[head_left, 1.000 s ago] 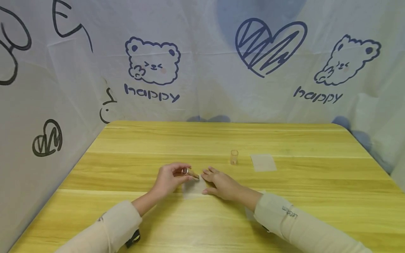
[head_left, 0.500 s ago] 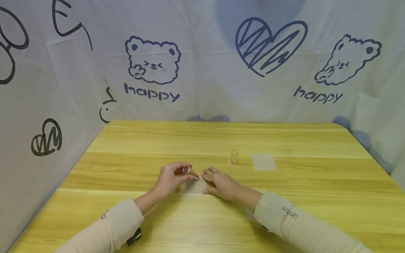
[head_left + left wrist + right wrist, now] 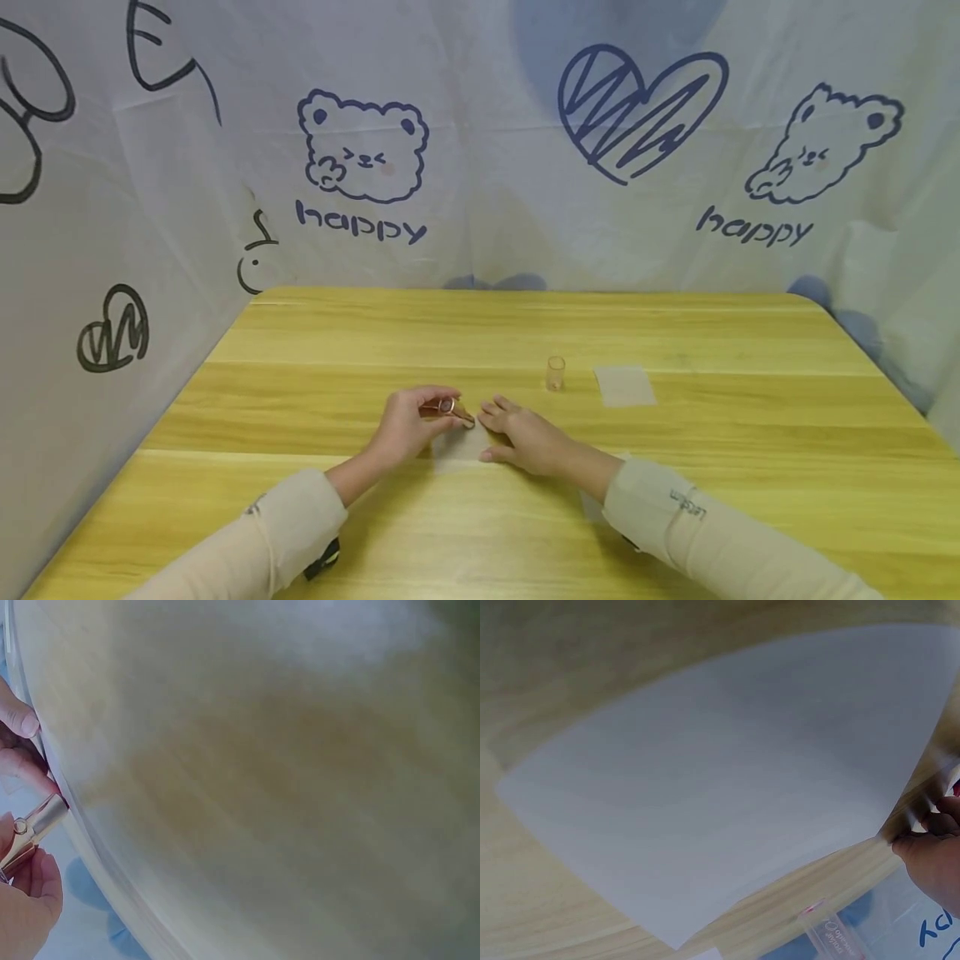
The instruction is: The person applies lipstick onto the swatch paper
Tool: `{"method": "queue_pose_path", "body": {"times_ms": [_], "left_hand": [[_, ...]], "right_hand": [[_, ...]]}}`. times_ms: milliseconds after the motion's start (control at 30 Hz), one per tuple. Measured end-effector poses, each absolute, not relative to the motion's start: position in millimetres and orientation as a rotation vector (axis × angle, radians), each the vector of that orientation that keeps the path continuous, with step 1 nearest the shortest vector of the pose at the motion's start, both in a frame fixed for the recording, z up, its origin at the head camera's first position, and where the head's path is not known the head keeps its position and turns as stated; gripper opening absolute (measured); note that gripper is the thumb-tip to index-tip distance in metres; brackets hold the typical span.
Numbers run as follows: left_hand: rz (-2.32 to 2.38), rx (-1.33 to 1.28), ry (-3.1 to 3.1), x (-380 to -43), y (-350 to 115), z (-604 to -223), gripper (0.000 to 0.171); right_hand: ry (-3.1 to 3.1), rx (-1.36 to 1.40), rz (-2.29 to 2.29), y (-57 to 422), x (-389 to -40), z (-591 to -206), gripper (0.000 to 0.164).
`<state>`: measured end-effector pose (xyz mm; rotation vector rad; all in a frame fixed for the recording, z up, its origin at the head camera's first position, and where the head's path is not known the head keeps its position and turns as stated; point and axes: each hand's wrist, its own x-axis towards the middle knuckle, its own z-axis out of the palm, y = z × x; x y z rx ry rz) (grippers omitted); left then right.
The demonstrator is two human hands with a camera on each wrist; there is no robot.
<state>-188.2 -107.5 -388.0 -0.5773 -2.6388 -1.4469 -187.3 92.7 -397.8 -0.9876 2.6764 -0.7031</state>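
In the head view my left hand (image 3: 412, 423) pinches a shiny rose-gold metal piece (image 3: 457, 411), clip-like, with a round ring on its near end. Its tip points down and right, right at the edge of a small white paper square (image 3: 453, 454). The left wrist view shows the same rose-gold piece (image 3: 34, 832) between thumb and fingers, its wider end toward the tabletop. My right hand (image 3: 528, 437) lies across the paper's right side with its fingers extended. In the right wrist view part of the right hand (image 3: 934, 862) shows at the right edge.
A small clear pinkish container (image 3: 555, 375) stands beyond my right hand. Another white paper square (image 3: 626, 386) lies to its right. More white paper (image 3: 592, 506) shows partly under my right forearm. The wooden table (image 3: 360, 325) meets a printed cloth wall (image 3: 480, 167) behind.
My left hand has shifted slightly to the right with the rose-gold piece in it. The right hand stays in place on the paper.
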Motion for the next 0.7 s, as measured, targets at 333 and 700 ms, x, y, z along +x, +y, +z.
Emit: {"method": "queue_pose_path", "body": {"times_ms": [333, 700], "left_hand": [[-1.396, -0.674, -2.615, -188.3, -107.8, -388.3, 0.029], [-1.391, -0.643, -2.638, -186.4, -107.2, -385.9, 0.025]], "right_hand": [[2.673, -0.995, -0.699, 92.6, -186.3, -399.0, 0.058], [2.671, -0.993, -0.699, 92.9, -186.4, -398.2, 0.058]]}}
